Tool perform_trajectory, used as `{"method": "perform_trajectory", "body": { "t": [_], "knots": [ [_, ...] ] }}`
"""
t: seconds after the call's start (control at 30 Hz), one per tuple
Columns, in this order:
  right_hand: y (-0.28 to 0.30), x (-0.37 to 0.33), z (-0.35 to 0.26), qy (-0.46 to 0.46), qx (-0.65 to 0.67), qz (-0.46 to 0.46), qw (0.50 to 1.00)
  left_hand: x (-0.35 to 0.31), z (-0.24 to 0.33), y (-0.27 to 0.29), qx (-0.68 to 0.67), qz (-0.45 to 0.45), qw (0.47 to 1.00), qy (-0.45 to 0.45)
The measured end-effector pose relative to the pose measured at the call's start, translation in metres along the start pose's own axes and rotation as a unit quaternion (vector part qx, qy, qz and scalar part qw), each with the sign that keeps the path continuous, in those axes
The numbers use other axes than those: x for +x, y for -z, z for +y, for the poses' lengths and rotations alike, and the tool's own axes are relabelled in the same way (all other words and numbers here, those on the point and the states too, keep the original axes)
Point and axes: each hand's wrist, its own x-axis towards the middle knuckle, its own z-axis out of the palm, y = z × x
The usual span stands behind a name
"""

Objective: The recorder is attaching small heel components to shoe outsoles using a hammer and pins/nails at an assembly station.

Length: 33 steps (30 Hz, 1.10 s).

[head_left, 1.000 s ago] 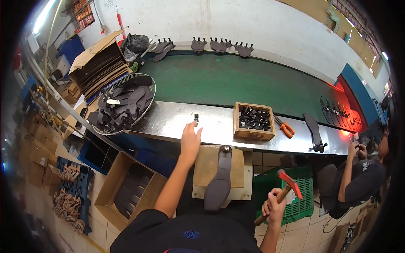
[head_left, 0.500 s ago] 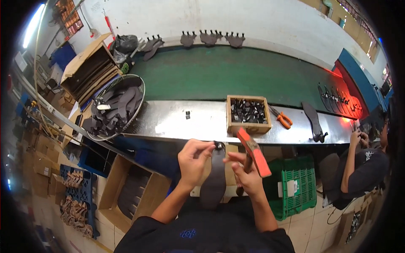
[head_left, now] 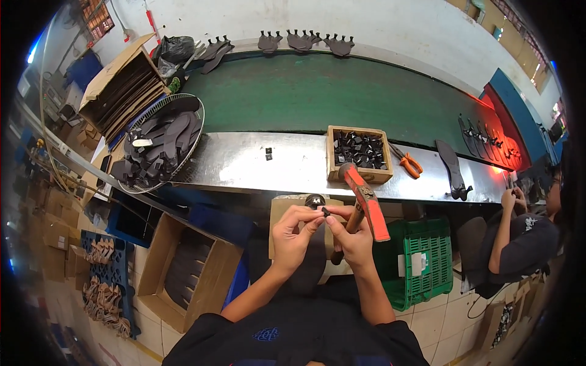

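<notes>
My left hand point(head_left: 294, 238) is closed, its thumb and fingertips pinching a small black piece point(head_left: 325, 211). Fingertips of my right hand point(head_left: 355, 243) meet the same piece from the other side. That right hand also keeps hold of a hammer point(head_left: 370, 206), its head painted red and its wooden handle slanting down through the palm. A dark sandal sole point(head_left: 308, 266) hangs below my fingers between the forearms; its upper end is hidden by my hands. Just beyond the fingertips stands a dark round metal post point(head_left: 315, 200), beside a light board point(head_left: 279, 222).
A wooden box point(head_left: 359, 177) of small black pieces, orange-handled pliers point(head_left: 411, 165) and a sandal point(head_left: 452, 169) lie on the metal ledge point(head_left: 238, 168). Left is a wire basket point(head_left: 200, 131) of soles. A green crate point(head_left: 427, 287) stands right, near a co-worker point(head_left: 519, 244); a carton point(head_left: 223, 283) stands left.
My hands have come together at the small black piece, the right fingers moving left with the hammer. The sole has shifted down toward me, uncovering the round post.
</notes>
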Motion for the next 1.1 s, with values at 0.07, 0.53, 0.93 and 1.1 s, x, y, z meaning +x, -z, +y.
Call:
{"method": "perform_trajectory", "body": {
  "t": [0.07,0.53,0.93,1.1],
  "knots": [
    [0.001,0.002,0.001,-0.002,0.063,-0.013,0.998,-0.002,-0.002,-0.003,-0.027,0.010,0.999,0.035],
    [0.012,-0.009,-0.002,0.013,0.148,-0.086,0.985,-0.018,0.029,-0.006,-0.123,0.031,0.985,0.114],
    [0.021,0.001,-0.004,0.056,0.060,-0.042,0.996,0.006,0.005,-0.001,0.124,-0.015,0.991,-0.044],
    [0.034,0.040,0.012,0.134,-0.136,-0.049,0.980,0.034,-0.063,0.019,0.360,-0.123,0.918,-0.111]
  ]
}}
